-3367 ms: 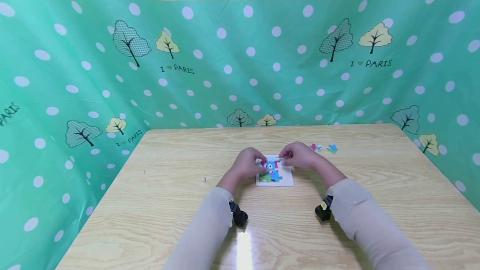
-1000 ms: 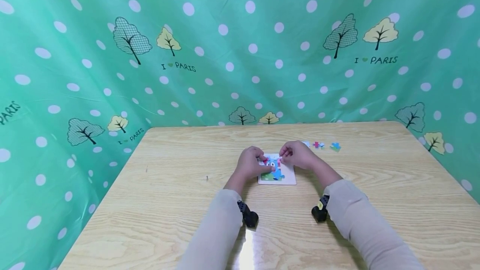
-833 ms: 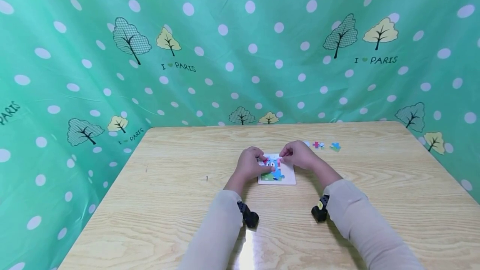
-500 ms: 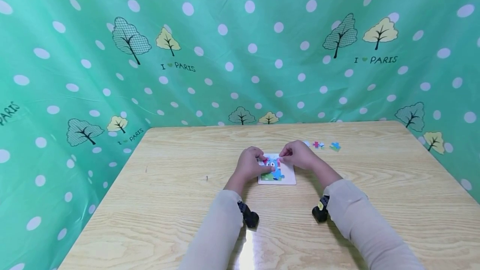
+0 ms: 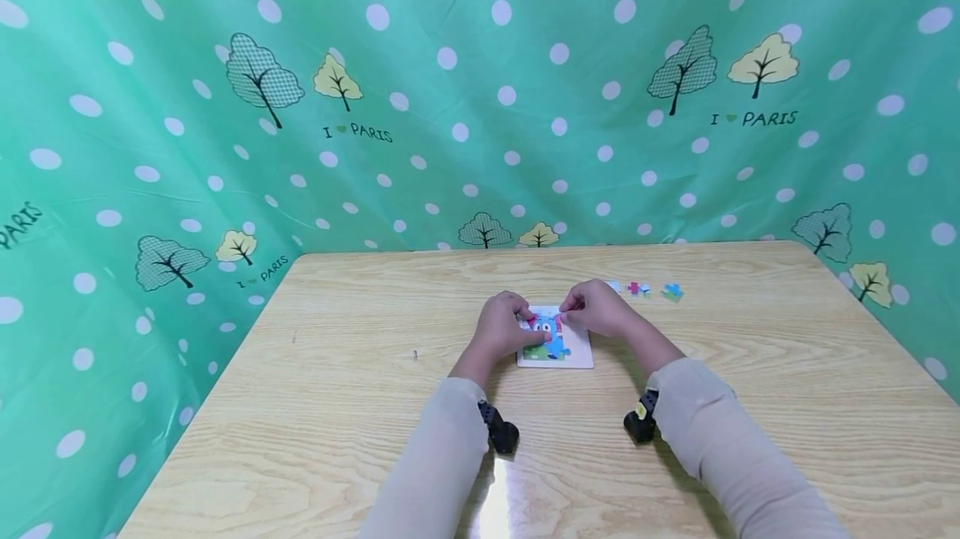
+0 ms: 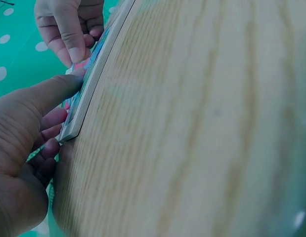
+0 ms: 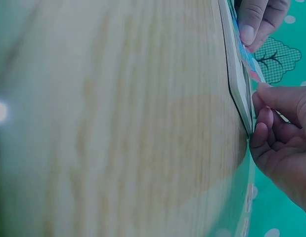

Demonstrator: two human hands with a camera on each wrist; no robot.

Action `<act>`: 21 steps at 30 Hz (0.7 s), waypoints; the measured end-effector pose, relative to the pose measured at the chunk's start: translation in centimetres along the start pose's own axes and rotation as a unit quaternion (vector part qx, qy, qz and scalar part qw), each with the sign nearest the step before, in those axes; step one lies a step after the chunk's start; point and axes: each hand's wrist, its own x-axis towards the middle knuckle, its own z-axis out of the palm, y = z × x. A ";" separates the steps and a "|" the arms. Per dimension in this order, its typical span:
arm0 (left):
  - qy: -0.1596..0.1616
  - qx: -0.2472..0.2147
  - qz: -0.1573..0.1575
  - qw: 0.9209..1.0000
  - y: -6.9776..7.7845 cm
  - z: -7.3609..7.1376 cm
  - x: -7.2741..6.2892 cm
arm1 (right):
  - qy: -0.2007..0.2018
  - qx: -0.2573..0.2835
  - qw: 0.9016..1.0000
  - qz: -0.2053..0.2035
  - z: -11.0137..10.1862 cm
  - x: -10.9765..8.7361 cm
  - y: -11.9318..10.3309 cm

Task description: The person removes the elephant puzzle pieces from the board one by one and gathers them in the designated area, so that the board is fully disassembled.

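A square jigsaw puzzle board (image 5: 579,356) with a white frame lies on the table, a blue cartoon character partly pieced together on its left side. My left hand (image 5: 497,329) holds the board at its left edge, thumb laid across the picture and the other fingers curled along the side. At the board's upper right, my right hand (image 5: 598,307) pinches a small puzzle piece with pink on it between thumb and fingertips; the fingers hide most of it. In the right wrist view, the piece meets the picture beside the left thumb (image 7: 249,29).
Behind the right hand lie loose puzzle pieces: a red and white one (image 5: 636,288), a blue and green one (image 5: 672,292) and a pale one (image 5: 613,286). A tiny dark speck (image 5: 416,354) sits left of the board. A green dotted curtain (image 5: 420,122) hangs behind the wooden table (image 5: 337,406).
Compared with the oldest frame, the left thumb reaches further right over the picture. The view has shifted slightly. Over the last second both hands have stayed almost still.
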 end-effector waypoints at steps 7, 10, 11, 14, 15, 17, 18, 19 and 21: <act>-0.004 -0.003 -0.004 1.000 0.1 -0.1 0.0 | -0.004 0.029 0.999 0.013 -0.2 0.1 -0.2; -0.003 -0.004 -0.003 1.000 0.1 -0.1 0.1 | -0.005 0.053 0.998 0.018 -0.4 0.0 -0.3; -0.002 -0.003 -0.001 1.000 0.1 -0.2 0.1 | -0.006 0.056 0.998 0.016 -0.5 0.0 -0.3; -0.003 -0.004 0.003 1.000 0.1 -0.2 0.1 | -0.003 0.056 0.998 0.011 -0.6 -0.2 -0.2; -0.003 -0.006 0.005 1.000 0.0 -0.2 0.1 | -0.002 0.057 0.998 0.009 -0.6 -0.2 0.0; -0.004 -0.007 0.008 1.000 -0.1 -0.1 0.1 | 0.001 0.058 0.998 0.005 -0.5 -0.4 0.2; -0.004 -0.008 0.010 1.000 -0.1 -0.1 0.1 | 0.003 0.061 0.998 0.005 -0.5 -0.4 0.4; -0.004 -0.008 0.011 1.000 -0.2 -0.1 0.0 | 0.006 0.067 0.998 0.007 -0.5 -0.5 0.6; -0.003 -0.009 0.013 1.000 -0.3 -0.1 0.0 | 0.010 0.080 0.997 0.012 -0.5 -0.7 0.9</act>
